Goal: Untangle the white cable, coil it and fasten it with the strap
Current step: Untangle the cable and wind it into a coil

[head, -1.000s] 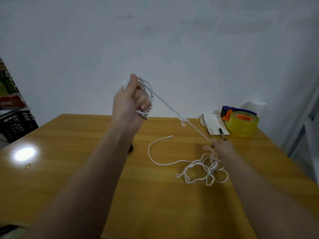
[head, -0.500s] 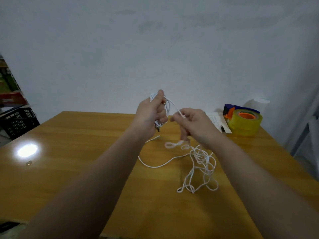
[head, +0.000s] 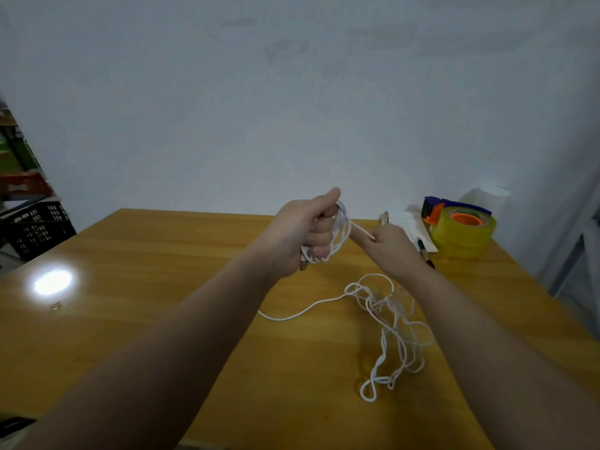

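Flanking white cable (head: 376, 303) — tape roll (head: 464, 237), notepad (head: 409, 225)

A yellowish wooden table (head: 156, 254) stands against a pale grey wall (head: 292, 108). At its far right corner sits a big roll of clear yellow tape (head: 464, 235) with an orange core, in a blue and orange dispenser (head: 436, 206). Just left of it lies a white notepad (head: 410, 227) with a dark pen (head: 423, 250) on its near edge. Behind the tape stands a blurred white roll (head: 487, 194). Near the left edge lies a small metal thing (head: 56, 306), beside a bright glare (head: 52, 282). Off the table's left side stands a black slotted crate (head: 35, 227), with a red box (head: 22, 186) above it.
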`<state>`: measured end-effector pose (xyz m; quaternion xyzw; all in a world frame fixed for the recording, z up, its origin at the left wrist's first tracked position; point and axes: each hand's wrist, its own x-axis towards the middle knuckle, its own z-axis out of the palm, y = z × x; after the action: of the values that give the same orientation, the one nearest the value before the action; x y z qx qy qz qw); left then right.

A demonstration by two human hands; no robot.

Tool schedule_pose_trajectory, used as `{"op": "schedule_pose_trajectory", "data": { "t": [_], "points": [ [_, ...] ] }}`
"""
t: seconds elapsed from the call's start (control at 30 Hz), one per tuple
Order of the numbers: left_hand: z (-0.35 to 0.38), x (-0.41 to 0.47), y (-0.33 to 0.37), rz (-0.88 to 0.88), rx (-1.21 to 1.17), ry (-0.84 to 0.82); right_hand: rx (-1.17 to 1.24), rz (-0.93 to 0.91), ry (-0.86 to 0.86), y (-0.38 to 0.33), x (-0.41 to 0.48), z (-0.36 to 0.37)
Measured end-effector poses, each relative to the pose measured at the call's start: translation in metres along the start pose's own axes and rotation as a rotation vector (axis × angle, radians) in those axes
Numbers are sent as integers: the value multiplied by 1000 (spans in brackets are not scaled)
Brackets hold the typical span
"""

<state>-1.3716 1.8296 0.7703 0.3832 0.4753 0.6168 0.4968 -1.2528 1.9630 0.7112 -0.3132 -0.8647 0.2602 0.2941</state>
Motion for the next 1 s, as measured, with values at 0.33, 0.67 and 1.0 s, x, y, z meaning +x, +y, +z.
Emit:
{"op": "schedule_pose_trajectory", "data": {
  "t": [0.33,0.67,1.0],
  "points": [
    [-31,5,-11,30,301,221,192,147,137,40,-5,-1],
    [-12,28,6,188,-128,72,-410,76,-126,27,-24,41],
    [-61,44,5,305,394,515,-139,-311,-84,42,-71,25]
  ]
}}
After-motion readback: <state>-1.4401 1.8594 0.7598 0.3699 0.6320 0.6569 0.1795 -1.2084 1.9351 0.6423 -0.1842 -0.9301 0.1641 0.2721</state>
